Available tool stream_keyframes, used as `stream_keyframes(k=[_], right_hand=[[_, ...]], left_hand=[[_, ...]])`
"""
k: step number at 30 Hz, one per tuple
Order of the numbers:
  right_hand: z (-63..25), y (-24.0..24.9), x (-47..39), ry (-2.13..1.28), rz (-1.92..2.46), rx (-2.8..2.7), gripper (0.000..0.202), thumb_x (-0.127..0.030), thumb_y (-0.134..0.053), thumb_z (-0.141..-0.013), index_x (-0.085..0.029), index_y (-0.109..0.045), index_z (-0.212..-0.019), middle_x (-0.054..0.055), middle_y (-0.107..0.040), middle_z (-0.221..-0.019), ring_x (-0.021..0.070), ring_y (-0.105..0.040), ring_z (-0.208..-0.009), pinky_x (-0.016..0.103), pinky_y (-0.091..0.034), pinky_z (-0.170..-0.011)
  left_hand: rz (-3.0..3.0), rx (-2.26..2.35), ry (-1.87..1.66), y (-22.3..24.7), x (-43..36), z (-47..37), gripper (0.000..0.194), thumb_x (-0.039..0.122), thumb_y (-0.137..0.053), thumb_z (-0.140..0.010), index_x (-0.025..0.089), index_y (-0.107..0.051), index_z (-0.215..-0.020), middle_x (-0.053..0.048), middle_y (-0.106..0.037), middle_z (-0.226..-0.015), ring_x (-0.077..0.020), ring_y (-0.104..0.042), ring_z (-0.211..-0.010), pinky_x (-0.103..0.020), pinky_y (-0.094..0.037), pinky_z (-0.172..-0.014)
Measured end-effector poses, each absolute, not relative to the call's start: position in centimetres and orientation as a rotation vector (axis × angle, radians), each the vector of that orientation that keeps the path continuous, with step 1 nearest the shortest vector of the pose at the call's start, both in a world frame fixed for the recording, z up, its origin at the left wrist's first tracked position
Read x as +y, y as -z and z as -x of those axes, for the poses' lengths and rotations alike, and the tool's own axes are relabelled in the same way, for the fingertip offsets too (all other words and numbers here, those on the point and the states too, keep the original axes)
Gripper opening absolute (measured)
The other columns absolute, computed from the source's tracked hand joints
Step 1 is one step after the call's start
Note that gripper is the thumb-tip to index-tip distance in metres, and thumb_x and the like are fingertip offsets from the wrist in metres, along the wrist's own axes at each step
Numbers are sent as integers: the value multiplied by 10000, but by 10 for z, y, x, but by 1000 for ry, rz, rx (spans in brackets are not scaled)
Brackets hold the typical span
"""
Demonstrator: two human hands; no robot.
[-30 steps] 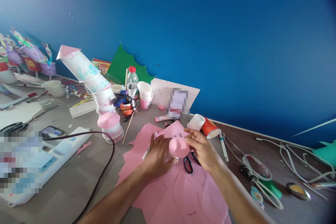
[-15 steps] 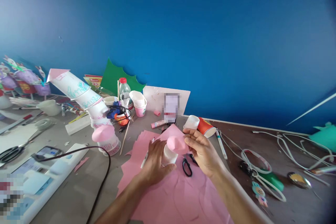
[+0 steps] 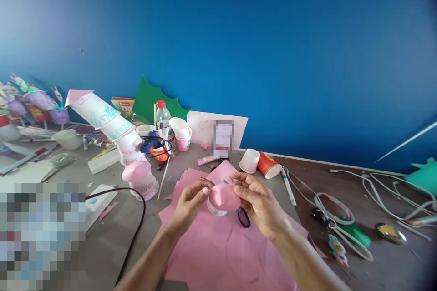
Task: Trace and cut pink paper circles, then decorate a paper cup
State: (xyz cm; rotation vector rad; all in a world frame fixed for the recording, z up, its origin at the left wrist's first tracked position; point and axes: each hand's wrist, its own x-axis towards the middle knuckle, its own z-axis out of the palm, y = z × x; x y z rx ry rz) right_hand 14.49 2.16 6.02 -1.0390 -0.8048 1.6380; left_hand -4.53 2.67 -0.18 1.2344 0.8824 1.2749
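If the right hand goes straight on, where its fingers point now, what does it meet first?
Most likely the pink paper cone: the right hand has its fingertips at the cone's edge, though exact contact is hard to tell.

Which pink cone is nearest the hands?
The cone between the left hand and right hand, above pink paper; the lower and upper cones stand farther left.

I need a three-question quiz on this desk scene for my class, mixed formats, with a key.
1. True or false: the pink cone is between the left hand and the right hand.
2. The bottle has a cap that is: a) blue, b) red, c) white.
3. Fill in: the scissors lie on pink ____.

Key: 1. True. 2. b. 3. paper.
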Motion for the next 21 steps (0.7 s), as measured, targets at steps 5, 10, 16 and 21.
stream_keyframes(k=[5,10,16,21], right_hand=[[-144,-57,17,-1596,1018,-952,437,-399,-894,-596,-191,-691,-922,-16,-608,-771,120,-537,-717,225,-406,-641],[-145,-54,18,-1577,1025,-1032,459,-521,-833,-651,-196,-683,-938,-16,-590,-763,116,-477,-641,243,-361,-595],[-143,-53,18,-1679,1077,-1122,428,-572,-794,-663,-173,-669,-756,-49,-441,-570,102,-333,-545,244,-226,-520],[-138,-49,18,-1769,1017,-955,386,-490,-851,-606,-176,-625,-588,-51,-427,-550,89,-306,-526,244,-239,-520]], left_hand=[[-1162,788,-1257,-10,20,40,313,439,-727,-797,159,-642,-685,3,-542,-703,-131,-461,-696,-241,-365,-656],[-1061,760,-1283,-8,20,39,321,425,-751,-780,155,-618,-667,17,-525,-673,-111,-434,-654,-231,-352,-639],[-937,705,-1334,-11,21,36,334,433,-758,-768,158,-607,-655,8,-563,-681,-117,-472,-671,-231,-374,-665],[-924,732,-1313,-9,21,34,350,431,-771,-752,158,-584,-640,18,-520,-655,-109,-437,-642,-228,-347,-631]])
